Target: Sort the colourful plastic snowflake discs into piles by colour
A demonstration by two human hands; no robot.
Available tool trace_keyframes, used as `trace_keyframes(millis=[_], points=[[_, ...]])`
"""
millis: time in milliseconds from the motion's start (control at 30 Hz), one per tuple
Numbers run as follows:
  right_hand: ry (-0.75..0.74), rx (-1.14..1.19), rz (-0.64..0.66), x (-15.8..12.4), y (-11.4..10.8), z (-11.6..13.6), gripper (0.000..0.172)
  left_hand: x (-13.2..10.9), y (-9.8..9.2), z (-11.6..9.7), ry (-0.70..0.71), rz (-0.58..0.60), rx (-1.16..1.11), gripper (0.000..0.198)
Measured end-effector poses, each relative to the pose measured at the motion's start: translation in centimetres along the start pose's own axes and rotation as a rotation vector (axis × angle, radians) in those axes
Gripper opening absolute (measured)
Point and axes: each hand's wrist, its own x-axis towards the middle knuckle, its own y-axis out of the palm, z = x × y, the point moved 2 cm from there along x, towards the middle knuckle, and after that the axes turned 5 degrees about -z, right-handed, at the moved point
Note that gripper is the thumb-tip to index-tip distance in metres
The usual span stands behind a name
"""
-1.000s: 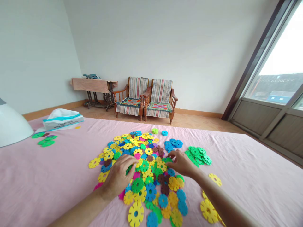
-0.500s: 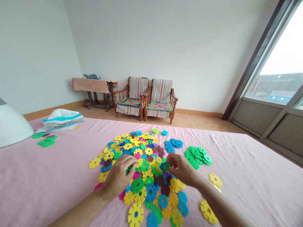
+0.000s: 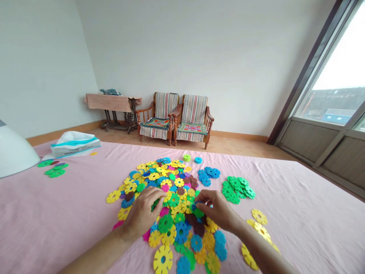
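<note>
Clock set on the middle of the heap of notched discs (image 3: 173, 200), 12 away from the wearer. Big yellow disc (image 3: 169, 262) nearest, at 6. Left hand (image 3: 145, 212) at 8, fingers curled over the heap, green disc (image 3: 155, 204) showing in the thumb gap; can't tell if gripped. Right hand (image 3: 219, 210) at 3, thumb and forefinger bent close at a dark blue disc (image 3: 194, 206); can't tell if pinched or only touched.

Best way, I'd judge: slide a fingertip under one rim, pinch flat, lift straight up. Notches may hook neighbours, and thin overlaps could bring up two at once. Left hand best kept light, since it hides part of the heap.

Yellow discs (image 3: 259, 218) at 4, partly behind the right forearm, so that arm could nudge them. Green pile (image 3: 239, 186) at 2, blue cluster (image 3: 210, 172) at 1, small blue stack (image 3: 198, 160) just past 12. Tissue box (image 3: 76, 147) at 10, well apart on the pink-covered surface (image 3: 94, 213). Two chairs (image 3: 179, 114) at 12, beyond.
</note>
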Motion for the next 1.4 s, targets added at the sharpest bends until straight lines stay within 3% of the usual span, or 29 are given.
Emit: trace_keyframes(millis=[167, 367, 500, 700, 833, 1167, 1400], points=[[0.061, -0.138, -0.271, 1.7, -1.7, -1.5, 0.013, -0.1, 0.0, 0.0, -0.002, 0.007, -0.005, 0.014], [0.178, -0.111, -0.387, 5.0, -4.5, -5.3, 0.013, 0.1, -0.1, -0.1, 0.015, -0.013, -0.009, 0.015], [0.194, -0.093, -0.447, 5.1, -4.6, -6.2, 0.025, 0.2, -0.2, -0.2, 0.013, -0.007, 0.004, 0.014], [0.0, -0.14, -0.269, 3.0, -1.1, -3.9, 0.029, 0.1, -0.1, -0.2, 0.017, -0.012, 0.011, 0.013], [-0.11, -0.197, -0.17, 3.1, 1.4, -2.2, 0.035, 0.1, -0.1, -0.2, 0.025, -0.025, 0.012, 0.014], [-0.074, -0.338, -0.132, 6.3, 4.9, -1.4, 0.055, 0.2, -0.2, -0.5, 0.045, 0.023, 0.048, 0.016], [-0.172, -0.217, -0.056, 4.2, 5.9, 1.4, 0.053, 0.3, -0.3, -0.5, 0.001, 0.009, 0.039, 0.019]])
